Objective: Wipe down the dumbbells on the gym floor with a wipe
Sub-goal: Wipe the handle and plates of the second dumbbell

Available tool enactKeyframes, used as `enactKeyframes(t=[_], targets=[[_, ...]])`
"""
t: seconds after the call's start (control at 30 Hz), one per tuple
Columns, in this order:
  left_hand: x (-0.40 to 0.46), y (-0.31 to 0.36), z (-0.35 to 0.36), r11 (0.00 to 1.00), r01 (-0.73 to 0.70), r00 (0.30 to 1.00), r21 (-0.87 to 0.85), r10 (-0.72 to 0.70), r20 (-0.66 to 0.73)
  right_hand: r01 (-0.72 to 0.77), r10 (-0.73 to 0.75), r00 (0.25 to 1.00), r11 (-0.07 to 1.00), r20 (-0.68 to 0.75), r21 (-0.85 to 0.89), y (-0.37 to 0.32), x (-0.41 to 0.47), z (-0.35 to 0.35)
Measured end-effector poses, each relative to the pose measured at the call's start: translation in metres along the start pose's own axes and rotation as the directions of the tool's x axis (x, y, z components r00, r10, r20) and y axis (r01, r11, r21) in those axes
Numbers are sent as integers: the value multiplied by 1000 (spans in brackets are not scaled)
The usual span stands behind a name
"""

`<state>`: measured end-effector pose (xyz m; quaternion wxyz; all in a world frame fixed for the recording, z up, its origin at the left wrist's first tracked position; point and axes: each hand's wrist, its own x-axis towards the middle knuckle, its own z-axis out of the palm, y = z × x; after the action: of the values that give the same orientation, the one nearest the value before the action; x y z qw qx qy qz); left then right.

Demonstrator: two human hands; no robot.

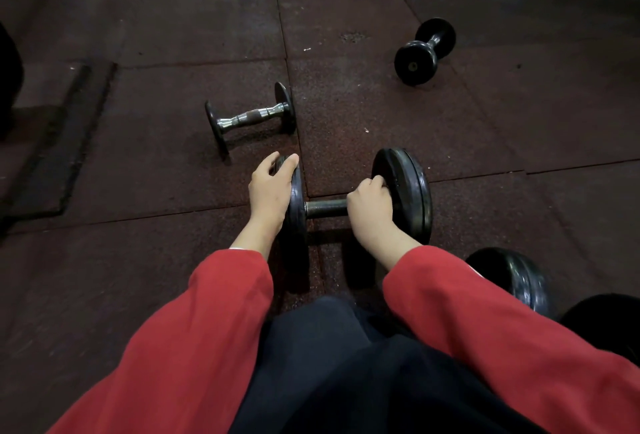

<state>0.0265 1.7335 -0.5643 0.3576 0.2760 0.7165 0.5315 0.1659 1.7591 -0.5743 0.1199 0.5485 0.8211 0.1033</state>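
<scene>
Crouching over a black dumbbell on the dark rubber gym floor, a person in red sleeves curls the left hand over its left plate while the right hand grips the bar beside the right plate; two smaller dumbbells lie beyond.

Black plate dumbbell lies on the floor, bar sideways. Farther off, a chrome-handled dumbbell lies to the left and a stubby black dumbbell to the right.
</scene>
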Motion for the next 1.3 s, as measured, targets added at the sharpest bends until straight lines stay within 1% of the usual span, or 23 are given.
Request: enactKeyframes(t=[0.1,0.2,0.27,0.33,0.4,0.53,0.57,0.6,0.63,0.67,0.77,0.83,0.9,0.93,0.97,1.0,1.07,1.13,1.17,1.23,1.27,1.3], targets=[[1,-1,0,1000,1,1000,-3,-1,2,-50,52,998,998,48,-41,-9,-3,-2],[1,-1,0,1000,-2,1000,-5,2,1,-130,136,988,987,67,-92,-18,-17,2],[1,-1,1,1000,-6,1000,-14,6,-11,-144,152,983,986,101,-86,-22,-28,5],[2,-1,1,1000,1,1000,-20,-1,-17,-102,101,983,995,154,-1,-26,-42,9],[3,-2,2,1000,8,1000,-23,-8,-15,-65,51,986,994,156,85,-23,-54,11],[6,-2,2,1000,6,1000,-17,-6,-12,-170,158,985,964,74,203,-5,-50,2],[6,-3,2,1000,6,1000,-19,-6,-14,-183,183,983,962,16,203,-3,-46,-3],[7,-4,3,1000,4,1000,-24,-5,-16,-201,214,975,966,-67,163,-4,-42,-10],[7,-4,3,1000,3,1000,-28,-3,-16,-225,238,969,962,-71,158,-5,-39,-19],[7,-3,3,1000,4,1000,-27,-4,-17,-234,241,970,959,-23,163,-7,-37,-23],[7,-3,3,1000,4,1000,-24,-4,-16,-232,230,973,966,28,112,-16,-32,-8],[6,-4,3,1000,-2,1000,-27,2,-16,-215,214,977,975,22,58,-19,-30,1],[6,-4,3,1000,-3,1000,-30,2,-9,-184,185,982,983,-33,25,-18,-25,0],[6,-5,2,1000,-3,1000,-28,3,-4,-178,178,984,984,-22,5,-17,-21,-5],[6,-5,2,1000,-4,1000,-26,4,-1,-169,169,985,986,-16,4,-15,-17,-6],[6,-5,2,1000,-6,1000,-23,6,0,-152,153,987,988,-43,17,-14,-14,0],[6,-6,2,1000,-8,1000,-23,8,-3,-149,149,988,989,30,7,-16,-16,2],[6,-6,2,999,-12,1000,-31,11,-7,-178,182,978,983,107,-43,-20,-21,-4],[6,-6,2,999,-12,1000,-31,12,-9,-170,172,980,985,99,-34,-21,-22,-4],[6,-6,2,1000,-6,1000,-26,6,-7,-146,146,989,989,12,1,-21,-18,0],[6,-6,2,1000,-5,1000,-25,5,-5,-148,148,989,989,-6,5,-21,-16,-2],[6,-6,2,1000,-3,1000,-26,3,-5,-154,154,988,988,11,1,-20,-15,-6]])
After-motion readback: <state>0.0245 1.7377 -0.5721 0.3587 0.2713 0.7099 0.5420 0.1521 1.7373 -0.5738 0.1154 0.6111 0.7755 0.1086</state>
